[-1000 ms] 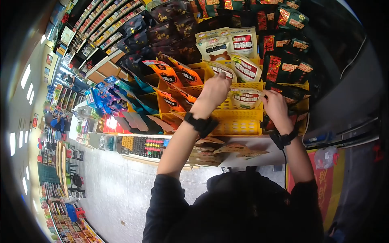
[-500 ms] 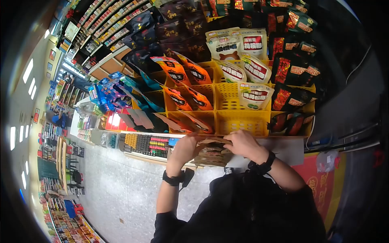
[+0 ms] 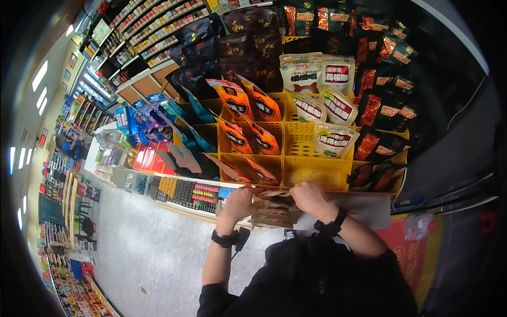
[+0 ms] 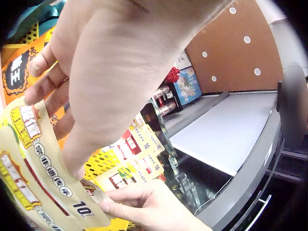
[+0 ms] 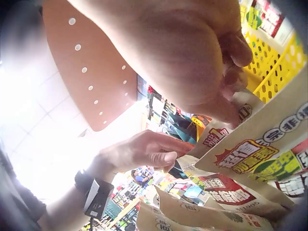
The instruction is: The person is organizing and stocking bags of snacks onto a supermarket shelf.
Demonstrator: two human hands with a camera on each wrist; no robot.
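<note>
In the head view my left hand (image 3: 240,203) and right hand (image 3: 311,201) are at the front edge of the yellow crate (image 3: 317,187). Between them is a beige snack pouch (image 4: 41,163), gripped near its top edge by my left hand (image 4: 103,77). My right hand (image 4: 154,207) pinches its corner. The right wrist view shows the pouch's printed face (image 5: 250,149) from close by, tilted. Several more beige pouches (image 3: 272,217) stand upright just below the hands.
Cream pouches (image 3: 335,140) stand in the crate's compartments behind the hands, orange pouches (image 3: 235,134) to their left. Dark green pouches (image 3: 383,111) fill the right side. A shelf of small goods (image 3: 182,193) runs along the left front, above a grey floor (image 3: 158,238).
Both hands have left the cream pouches inside the crate and come back to the front edge, where they now hold a beige pouch. Since half a second ago they have barely moved.
</note>
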